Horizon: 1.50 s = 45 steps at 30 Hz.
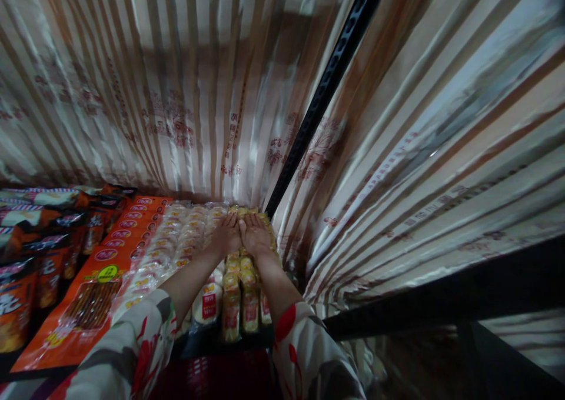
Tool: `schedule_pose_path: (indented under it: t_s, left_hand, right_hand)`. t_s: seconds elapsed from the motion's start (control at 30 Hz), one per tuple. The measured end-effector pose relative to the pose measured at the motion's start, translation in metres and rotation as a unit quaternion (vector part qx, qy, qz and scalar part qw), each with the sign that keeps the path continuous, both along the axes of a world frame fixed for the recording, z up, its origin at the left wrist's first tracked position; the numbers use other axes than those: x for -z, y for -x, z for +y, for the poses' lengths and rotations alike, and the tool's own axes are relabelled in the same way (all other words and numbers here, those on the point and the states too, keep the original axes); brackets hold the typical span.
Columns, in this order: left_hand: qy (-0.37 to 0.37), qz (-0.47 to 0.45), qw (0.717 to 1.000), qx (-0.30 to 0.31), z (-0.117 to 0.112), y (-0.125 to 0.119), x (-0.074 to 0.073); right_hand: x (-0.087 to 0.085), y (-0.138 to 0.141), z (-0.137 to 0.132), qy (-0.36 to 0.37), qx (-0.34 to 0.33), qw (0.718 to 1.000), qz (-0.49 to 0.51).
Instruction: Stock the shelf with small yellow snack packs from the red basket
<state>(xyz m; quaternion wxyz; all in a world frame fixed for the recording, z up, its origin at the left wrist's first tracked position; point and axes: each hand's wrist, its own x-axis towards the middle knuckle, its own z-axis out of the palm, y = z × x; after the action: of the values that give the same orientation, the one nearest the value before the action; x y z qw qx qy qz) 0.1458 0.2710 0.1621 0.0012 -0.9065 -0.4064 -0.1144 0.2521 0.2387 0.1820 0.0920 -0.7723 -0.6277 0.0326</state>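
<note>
Both my arms reach forward over a shelf of packaged snacks. My left hand [226,233] lies flat with its fingers stretched out, on the far end of the rows of small packs. Beside it, my right hand [255,233] is also flat, fingers extended, the two thumbs close together. Under and in front of my hands are rows of small yellow-wrapped packs [232,315], standing one behind another. To their left is a clear pack with a red label [209,305], at the front of a row of pale wrapped packs [193,229].
Orange bags of brown sticks [93,303] overlap in a row farther left, next to black-and-orange snack bags [48,276]. A black slotted metal post [318,97] rises at the back corner. Pleated printed sheeting [198,94] hangs behind and to the right. A dark bar [441,288] runs along the right.
</note>
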Motion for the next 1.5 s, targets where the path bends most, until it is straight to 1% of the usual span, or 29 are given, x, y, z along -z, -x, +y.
schedule_pose_path:
  t_s: [0.07, 0.13, 0.23, 0.3, 0.4, 0.5, 0.7, 0.8, 0.93, 1.0, 1.07, 1.17, 1.27, 1.4, 1.5]
  left_hand:
    - [-0.009, -0.008, 1.000, -0.004, -0.003, 0.002, -0.003]
    - [-0.018, -0.016, 1.000, 0.004, -0.007, 0.003, -0.003]
    - [-0.015, -0.021, 0.999, 0.023, -0.014, 0.003, 0.000]
    - [-0.005, -0.020, 1.000, 0.022, -0.017, 0.001, 0.003]
    - [0.011, -0.015, 1.000, 0.016, -0.019, -0.005, 0.005]
    - [0.023, -0.008, 1.000, 0.020, -0.020, -0.009, 0.003]
    - [0.023, 0.016, 0.999, 0.044, -0.021, -0.010, 0.000]
    - [0.020, 0.018, 0.999, 0.043, -0.022, -0.009, 0.001]
    - [0.029, 0.016, 0.999, 0.024, -0.024, -0.009, -0.001]
    - [0.036, 0.012, 0.999, 0.013, -0.028, -0.008, -0.004]
    - [0.035, 0.009, 0.999, 0.015, -0.034, -0.006, -0.006]
    - [0.043, 0.011, 0.999, 0.028, -0.046, -0.002, -0.007]
    - [0.080, 0.019, 0.996, 0.021, -0.052, -0.001, -0.004]
    - [0.097, 0.026, 0.995, 0.024, -0.049, -0.003, 0.002]
    - [0.098, 0.023, 0.994, 0.029, -0.047, -0.004, 0.003]
  right_hand:
    - [-0.003, 0.002, -0.003, -0.016, 0.005, 1.000, -0.001]
    - [-0.004, 0.004, -0.009, -0.025, 0.016, 1.000, -0.002]
    - [-0.005, 0.005, -0.018, -0.032, 0.051, 0.998, -0.004]
    - [-0.005, 0.004, -0.023, -0.035, 0.061, 0.998, -0.005]
    - [-0.008, 0.000, -0.026, -0.033, 0.052, 0.998, -0.003]
    - [-0.009, -0.005, -0.024, -0.030, 0.053, 0.998, -0.002]
    - [-0.003, -0.007, -0.020, 0.000, 0.064, 0.998, -0.002]
    - [-0.002, -0.006, -0.021, -0.005, 0.064, 0.998, -0.005]
    - [-0.006, -0.004, -0.024, -0.028, 0.065, 0.997, -0.008]
    - [-0.009, -0.002, -0.028, -0.048, 0.056, 0.997, -0.011]
    - [-0.011, 0.001, -0.033, -0.055, 0.053, 0.997, -0.008]
    - [-0.009, 0.006, -0.042, -0.029, 0.085, 0.996, 0.006]
    - [-0.006, 0.008, -0.048, 0.002, 0.109, 0.994, 0.017]
    - [-0.005, 0.007, -0.050, 0.016, 0.099, 0.995, 0.026]
    - [-0.006, 0.006, -0.050, 0.018, 0.095, 0.995, 0.031]
